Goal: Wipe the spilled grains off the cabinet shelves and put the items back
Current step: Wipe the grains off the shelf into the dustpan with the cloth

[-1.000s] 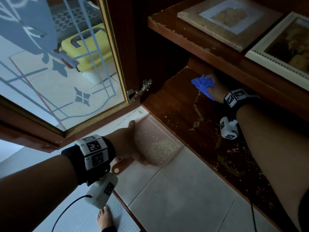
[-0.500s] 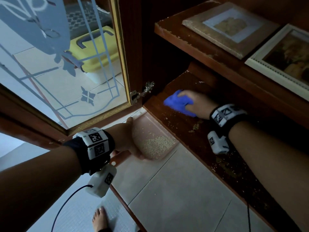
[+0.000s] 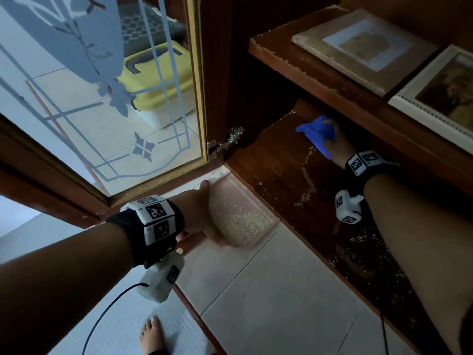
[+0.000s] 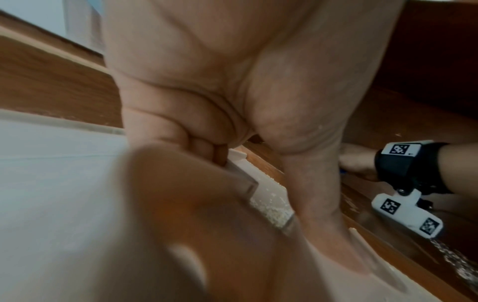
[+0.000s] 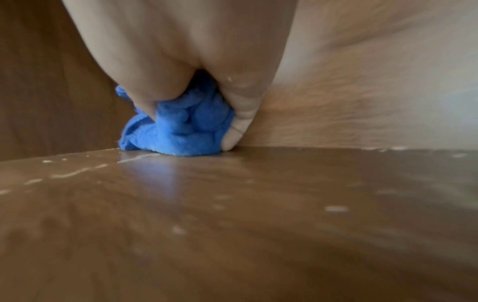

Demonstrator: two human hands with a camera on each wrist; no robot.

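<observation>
A: In the head view, what is each hand doing?

B: The right hand (image 3: 335, 144) is reaching deep under the upper shelf, fingers bunched around a crumpled blue cloth (image 3: 316, 135) that is pressing on the dark wooden lower shelf (image 3: 276, 170) near its back corner. A pale trail of spilled grains (image 3: 308, 175) is lying on that shelf between the cloth and the front edge. The left hand (image 3: 202, 213) is gripping a flat pink plastic dustpan (image 3: 243, 198), holding it against the shelf's front edge; a heap of collected grains (image 3: 245, 226) is sitting in the pan.

A: And around them?

B: Two framed pictures are lying on the upper shelf (image 3: 302, 65): a brown-framed one (image 3: 363, 44) and a white-framed one (image 3: 435, 96), just beside each other. The glass cabinet door (image 3: 102, 103) is standing open at the left, and a yellow lidded plastic box (image 3: 158, 80) is showing through it. A bare foot (image 3: 151, 334) is resting on the floor.

A: The left wrist view?

B: It is blurry. The left hand (image 4: 232, 92) is curling round the dustpan (image 4: 240, 175) handle, thumb lying along the pan's side, with grains (image 4: 271, 212) showing inside. The right hand (image 4: 359, 161) is visible far off on the shelf.

A: The right wrist view?

B: The right hand (image 5: 207, 61) is pinching the blue cloth (image 5: 181, 128) between thumb and fingers, pushing it where the shelf (image 5: 232, 204) meets the back wall. Scattered grains (image 5: 336, 208) are dotting the wood in front.
</observation>
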